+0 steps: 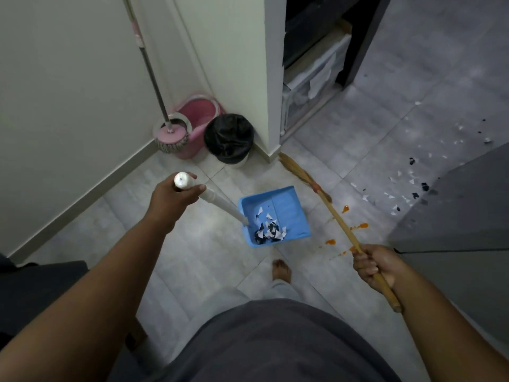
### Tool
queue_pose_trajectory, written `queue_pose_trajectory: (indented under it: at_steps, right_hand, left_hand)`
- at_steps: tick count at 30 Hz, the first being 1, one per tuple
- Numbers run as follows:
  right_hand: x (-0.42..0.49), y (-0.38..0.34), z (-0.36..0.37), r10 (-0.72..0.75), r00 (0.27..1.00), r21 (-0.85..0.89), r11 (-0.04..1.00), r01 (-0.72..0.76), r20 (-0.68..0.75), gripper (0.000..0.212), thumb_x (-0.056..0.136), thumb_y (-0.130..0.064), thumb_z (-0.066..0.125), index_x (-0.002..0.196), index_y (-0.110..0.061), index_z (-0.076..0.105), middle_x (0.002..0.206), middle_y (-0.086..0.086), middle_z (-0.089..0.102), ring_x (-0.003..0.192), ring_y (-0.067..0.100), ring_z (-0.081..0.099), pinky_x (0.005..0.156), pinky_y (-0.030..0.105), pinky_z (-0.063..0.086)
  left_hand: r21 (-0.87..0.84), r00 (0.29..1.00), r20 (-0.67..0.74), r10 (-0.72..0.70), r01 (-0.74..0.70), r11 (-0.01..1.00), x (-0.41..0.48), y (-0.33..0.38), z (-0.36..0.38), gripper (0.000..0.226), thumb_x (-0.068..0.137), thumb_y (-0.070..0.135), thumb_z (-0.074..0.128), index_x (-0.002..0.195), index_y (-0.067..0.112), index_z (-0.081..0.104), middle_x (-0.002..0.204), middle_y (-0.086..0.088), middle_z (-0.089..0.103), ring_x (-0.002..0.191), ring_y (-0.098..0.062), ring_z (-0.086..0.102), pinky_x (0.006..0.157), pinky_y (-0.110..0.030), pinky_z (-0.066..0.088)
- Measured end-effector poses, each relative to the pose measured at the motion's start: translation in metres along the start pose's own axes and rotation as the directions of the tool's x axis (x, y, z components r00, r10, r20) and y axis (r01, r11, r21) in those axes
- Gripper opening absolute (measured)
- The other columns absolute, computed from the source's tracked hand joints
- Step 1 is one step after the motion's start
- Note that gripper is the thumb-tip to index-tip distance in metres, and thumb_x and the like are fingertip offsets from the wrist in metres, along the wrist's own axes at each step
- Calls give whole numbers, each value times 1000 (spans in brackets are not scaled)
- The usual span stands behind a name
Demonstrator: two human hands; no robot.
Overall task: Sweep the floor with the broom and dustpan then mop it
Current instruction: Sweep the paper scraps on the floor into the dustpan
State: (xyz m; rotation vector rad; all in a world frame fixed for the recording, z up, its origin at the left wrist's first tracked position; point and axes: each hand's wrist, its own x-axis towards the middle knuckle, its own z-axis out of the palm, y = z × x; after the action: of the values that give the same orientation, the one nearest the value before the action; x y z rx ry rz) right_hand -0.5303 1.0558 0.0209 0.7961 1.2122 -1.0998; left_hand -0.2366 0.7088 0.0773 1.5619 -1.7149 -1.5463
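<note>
While the mop (169, 133) stands in its bucket (202, 111) by the wall (68, 78), the left hand (176, 194) curls round the handle (220, 201) so the dustpan (289, 208) does not spill; the right hand (371, 264) grips the broom (338, 219), probably for the paper bits (410, 180) further right.

The left arm stretches forward, the left hand (176, 194) wrapped round the top of the dustpan handle (220, 202). The right arm bends at near right, the right hand (376, 264) fisted round the broom (341, 224). A bare foot (281, 271) stands between them.
</note>
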Motion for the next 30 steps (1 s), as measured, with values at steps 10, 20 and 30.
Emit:
queue_pose_trajectory:
  at_steps: [10, 20, 30]
  right_hand:
    - [1, -98, 30, -76, 997, 101, 992, 76, -4, 35, 106, -22, 29, 74, -12, 42, 43, -3, 33, 24, 6, 25, 24, 12, 18]
    - [-6, -162, 77, -154, 979, 396, 897, 197, -137, 35, 106, -26, 31, 76, -11, 43, 47, -4, 33, 26, 5, 26, 24, 12, 19]
    - [7, -212, 86, -139, 983, 655, 733, 182, -117, 37, 105, -26, 30, 73, -12, 41, 44, -4, 32, 25, 6, 27, 24, 12, 19]
  left_hand:
    - [1, 982, 157, 100, -101, 995, 114, 89, 76, 21, 81, 7, 80, 94, 19, 69, 92, -9, 69, 89, -26, 68, 77, -35, 61]
    - [195, 885, 436, 164, -270, 943, 251, 193, 174, 30, 80, 17, 83, 106, 11, 70, 102, -11, 72, 101, -31, 68, 93, -48, 57]
    - [229, 762, 632, 140, -357, 906, 334, 271, 293, 32, 82, 20, 82, 111, 21, 68, 102, -2, 70, 81, -14, 65, 61, -17, 57]
